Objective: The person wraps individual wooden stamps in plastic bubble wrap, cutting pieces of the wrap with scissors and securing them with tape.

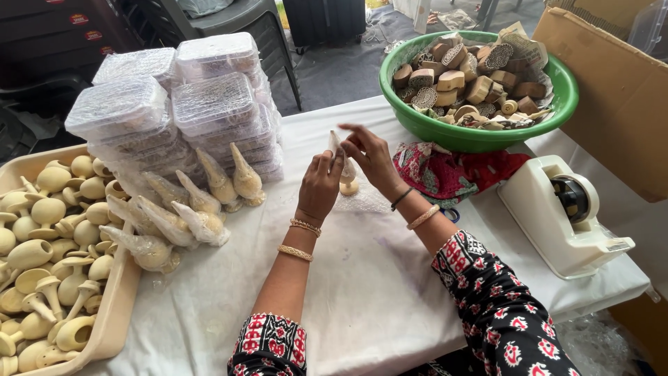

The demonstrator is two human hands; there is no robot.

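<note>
Both my hands meet over the white cloth at the table's middle. My left hand point(319, 184) and my right hand point(371, 157) together grip a small cream wooden piece point(347, 177) partly wrapped in clear plastic film, its pointed wrapped top sticking up between my fingers. Its round base shows just below my right hand. Bangles sit on both wrists. Several wrapped wooden pieces point(182, 212) lie in a loose pile to the left of my hands.
A beige tray point(120, 299) of unwrapped cream wooden pieces fills the left edge. Stacked clear plastic boxes point(181, 104) stand behind the pile. A green bowl point(480, 136) of carved wooden blocks sits far right, a tape dispenser point(563, 216) near the right edge, red patterned fabric point(452, 170) between.
</note>
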